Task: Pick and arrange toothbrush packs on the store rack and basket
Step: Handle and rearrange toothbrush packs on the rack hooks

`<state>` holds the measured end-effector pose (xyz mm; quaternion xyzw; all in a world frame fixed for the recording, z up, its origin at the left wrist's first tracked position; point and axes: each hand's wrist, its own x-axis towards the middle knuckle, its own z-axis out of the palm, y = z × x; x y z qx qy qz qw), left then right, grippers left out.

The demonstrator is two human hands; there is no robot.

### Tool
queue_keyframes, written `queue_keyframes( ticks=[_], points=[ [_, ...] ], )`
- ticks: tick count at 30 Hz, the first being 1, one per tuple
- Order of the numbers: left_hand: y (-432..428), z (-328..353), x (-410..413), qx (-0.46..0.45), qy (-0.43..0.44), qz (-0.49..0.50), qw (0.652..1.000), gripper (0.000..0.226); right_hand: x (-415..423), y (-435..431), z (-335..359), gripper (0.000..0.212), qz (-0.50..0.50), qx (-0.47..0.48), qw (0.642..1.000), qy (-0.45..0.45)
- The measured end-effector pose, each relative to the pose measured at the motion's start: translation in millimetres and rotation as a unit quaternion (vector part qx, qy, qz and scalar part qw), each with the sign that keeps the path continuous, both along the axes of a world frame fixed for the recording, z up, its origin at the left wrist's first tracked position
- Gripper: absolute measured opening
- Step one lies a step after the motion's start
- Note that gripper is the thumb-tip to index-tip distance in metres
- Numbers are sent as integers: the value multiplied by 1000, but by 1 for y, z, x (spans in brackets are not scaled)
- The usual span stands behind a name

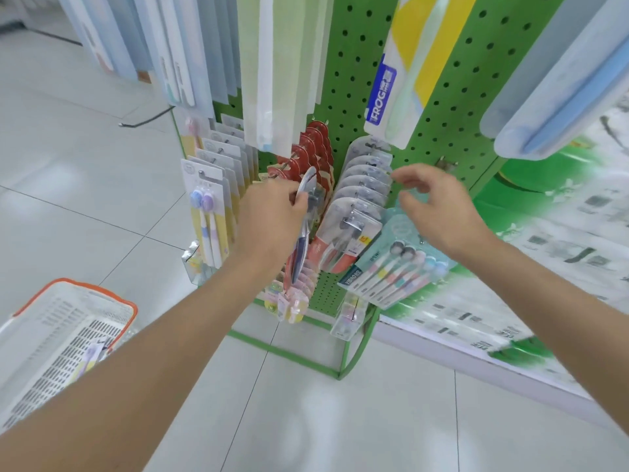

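Toothbrush pack [303, 240] edge-on, face hidden; basket [78, 286] half out of frame

Legible print, one entry certain: "FROG", white capitals running up a blue strip on the yellow-and-white toothbrush pack [405, 80] hanging on the green pegboard [459, 97]. Characters beside the word are too blurred to read. Multi-brush pack [391, 270], lower right: dark corner band, white letters starting "VI", remainder unclear. Held pack [301, 243] in my left hand [269, 216] is edge-on, nothing readable. Grey print on the side panel [561, 240]: illegible.
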<state>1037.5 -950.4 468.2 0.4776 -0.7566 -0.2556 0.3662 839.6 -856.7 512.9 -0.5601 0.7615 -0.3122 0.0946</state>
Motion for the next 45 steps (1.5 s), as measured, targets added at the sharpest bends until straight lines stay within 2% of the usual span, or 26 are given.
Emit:
queue_keyframes(
  ticks=[5, 11, 16, 22, 26, 30, 36, 42, 45],
  points=[
    [-8, 1, -16, -75, -43, 9, 996, 48, -18, -30, -1, 34, 10, 10, 998, 62],
    [-16, 3, -29, -122, -88, 43, 988, 30, -31, -53, -12, 35, 14, 19, 995, 92],
    [-23, 4, -40, -123, -107, 44, 986, 32, -31, -60, -11, 42, 39, 21, 993, 109],
    [-37, -2, -49, -105, -116, 35, 987, 43, -35, -69, -9, 33, 41, 43, 992, 114],
    [-41, 0, -61, -97, -110, 52, 988, 30, -40, -74, -9, 24, 54, 44, 992, 101],
    [-44, 10, -69, -102, -115, 55, 987, 43, -45, -78, -8, 21, 79, 57, 989, 112],
    [-46, 14, -80, -107, -118, 47, 986, 29, -49, -81, -2, 18, 107, 62, 986, 112],
    [-48, 20, -83, -140, -172, 48, 974, 28, -54, -86, 0, 26, 116, 85, 984, 106],
    [-49, 24, -85, -157, -207, 43, 965, 35, -56, -89, 0, 27, 118, 86, 984, 101]
  ],
)
